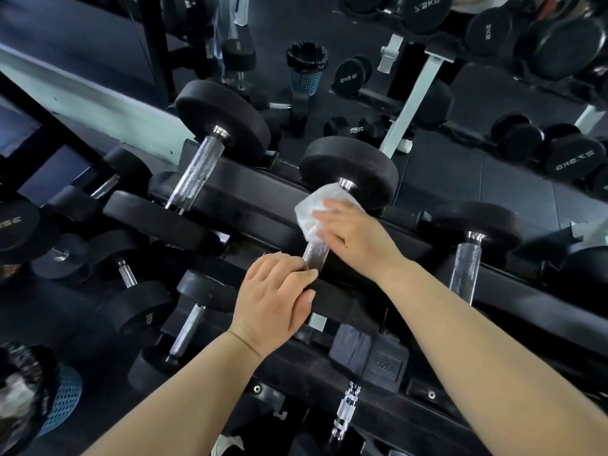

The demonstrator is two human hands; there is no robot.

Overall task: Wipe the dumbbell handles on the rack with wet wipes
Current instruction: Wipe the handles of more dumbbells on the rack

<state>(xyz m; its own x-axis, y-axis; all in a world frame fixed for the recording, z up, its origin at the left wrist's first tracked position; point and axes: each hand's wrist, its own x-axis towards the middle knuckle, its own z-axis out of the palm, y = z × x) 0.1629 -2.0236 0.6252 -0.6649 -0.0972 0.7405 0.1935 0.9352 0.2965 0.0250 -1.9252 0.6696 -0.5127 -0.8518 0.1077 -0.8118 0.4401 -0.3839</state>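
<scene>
Our right hand (348, 232) comes in from 4 o'clock and holds the wipe (311, 213) round the middle dumbbell's (348, 166) bar (316, 254). Our left hand (276, 297), at 7 o'clock, grips its near end.

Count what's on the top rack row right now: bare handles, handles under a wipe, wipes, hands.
Bare knurled steel dumbbell handles: 2
Knurled steel handle under the wipe: 1
White wet wipe: 1
Hands: 2, left hand gripping the black dumbbell head, right hand
Total: 6
</scene>
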